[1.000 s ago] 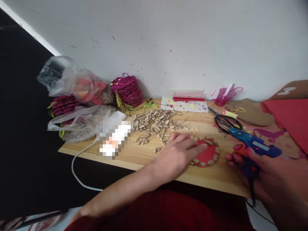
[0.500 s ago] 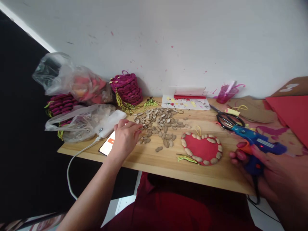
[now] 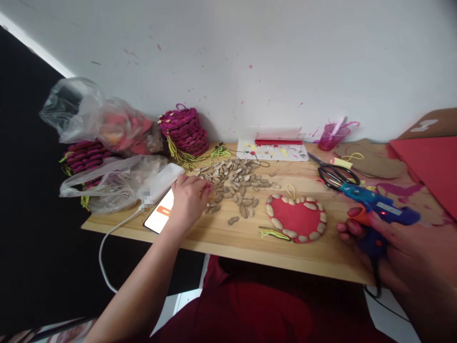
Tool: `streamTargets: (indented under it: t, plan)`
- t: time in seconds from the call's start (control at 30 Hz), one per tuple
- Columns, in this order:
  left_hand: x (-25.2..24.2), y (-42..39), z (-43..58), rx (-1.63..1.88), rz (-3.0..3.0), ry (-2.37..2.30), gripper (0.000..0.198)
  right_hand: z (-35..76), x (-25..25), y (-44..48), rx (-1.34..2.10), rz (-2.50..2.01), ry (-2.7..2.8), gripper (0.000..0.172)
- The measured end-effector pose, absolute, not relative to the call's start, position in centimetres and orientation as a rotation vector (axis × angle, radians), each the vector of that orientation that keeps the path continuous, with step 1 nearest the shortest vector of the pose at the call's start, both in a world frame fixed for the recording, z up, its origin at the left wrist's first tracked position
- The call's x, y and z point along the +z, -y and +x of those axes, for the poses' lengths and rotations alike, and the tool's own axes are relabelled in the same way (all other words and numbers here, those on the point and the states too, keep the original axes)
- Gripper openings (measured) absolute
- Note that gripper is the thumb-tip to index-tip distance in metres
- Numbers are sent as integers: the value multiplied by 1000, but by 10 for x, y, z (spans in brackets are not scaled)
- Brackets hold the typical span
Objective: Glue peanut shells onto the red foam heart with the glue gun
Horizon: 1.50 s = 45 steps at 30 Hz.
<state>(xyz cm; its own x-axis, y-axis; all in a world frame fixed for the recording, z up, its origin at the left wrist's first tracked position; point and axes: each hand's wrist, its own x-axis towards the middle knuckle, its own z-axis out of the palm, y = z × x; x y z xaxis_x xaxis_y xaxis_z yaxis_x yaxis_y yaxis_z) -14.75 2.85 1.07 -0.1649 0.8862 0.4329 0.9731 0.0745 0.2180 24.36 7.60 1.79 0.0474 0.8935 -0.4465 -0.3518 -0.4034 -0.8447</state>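
My left hand is at the left edge of a pile of peanut shells, fingers bent and drawn together. Whatever its fingertips pinch is hidden. Beneath its wrist lies a lit phone. My right hand grips a blue hot glue gun by the handle, with fingers by the orange trigger and a small red light on. Its nozzle end points left, close to the scissors. Between my hands lies a red heart edged with peanut shells, with a yellow loop on top and a green-yellow tassel.
Black-handled scissors lie before a pink cup. A sheet of star stickers rests by the wall. Purple woven pieces, plastic bags and a white power strip crowd the left. Red sheets lie right.
The view has shifted slightly, so most things sit a little further left. My left hand has edged a little at the shell pile; the right still holds the glue gun.
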Motion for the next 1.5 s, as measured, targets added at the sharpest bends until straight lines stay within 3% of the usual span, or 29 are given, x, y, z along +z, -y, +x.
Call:
streamTargets:
  t: [0.17,0.43,0.6,0.87,1.13,1.5]
  plan:
    - [35,-2,-134,-862,-2335,2481,19,249,13,-77,1592,-1315,649,37]
    - [36,25,-116,-528,-2554,2751,20,255,7,-78,1594,-1327,679,30]
    - [39,20,-116,-280,-2396,2626,33,249,14,-78,1597,-1331,665,36]
    - [28,30,-106,-829,-2468,2139,7,248,14,-78,1567,-1351,672,45]
    - [13,28,-101,-709,-2515,2007,9,242,20,-74,1599,-1318,656,27]
    - [37,-3,-70,-715,-2578,1793,12,242,14,-74,1595,-1097,779,35]
